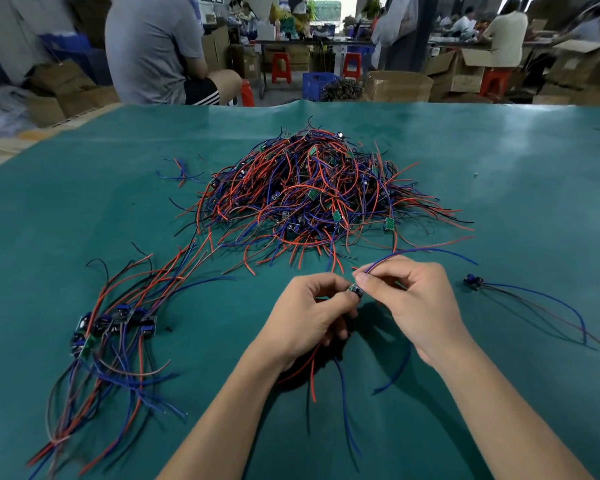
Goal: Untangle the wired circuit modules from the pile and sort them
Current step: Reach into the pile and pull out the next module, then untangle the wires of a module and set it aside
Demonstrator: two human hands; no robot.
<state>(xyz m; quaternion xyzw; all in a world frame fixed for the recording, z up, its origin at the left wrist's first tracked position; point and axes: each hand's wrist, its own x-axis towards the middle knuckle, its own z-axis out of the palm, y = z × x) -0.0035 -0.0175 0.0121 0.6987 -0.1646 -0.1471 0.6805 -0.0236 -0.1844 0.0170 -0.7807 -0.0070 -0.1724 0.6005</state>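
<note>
Two hands: both work just on the near side of the pile (312, 199), meeting over the green bench (84, 209).
Left hand (312, 313): fingers curled, its grip pinching a small circuit module (355, 291) between thumb and fingertips; red, blue and black leads hang from under the palm toward the near edge.
Right hand (413, 299): its grip pinches a blue wire (430, 251) at the same module, thumb and forefinger touching the left hand's fingertips; the wire arcs up and to the right, ending short of the pile's near fringe.
Loose blue lead (395, 372): trails below the right wrist, nearer than the pile.
Sorted bundle (118, 323): lies left of the pile and nearer, several modules side by side with their wires fanned both toward the pile and toward the near-left corner.
Single module (472, 281): rests right of the pile's near edge, apart from the right hand, its blue and dark wires running rightward.
Pile: a tangled mound of red, blue and black wires with small green boards showing through, at mid-bench.
Stray wires (181, 173): a few blue and red strands just left of the pile's far side.
Beyond the pile: a seated person in a grey shirt (156, 46), red stools (280, 67), a blue crate (317, 83) and cardboard boxes (458, 69).
</note>
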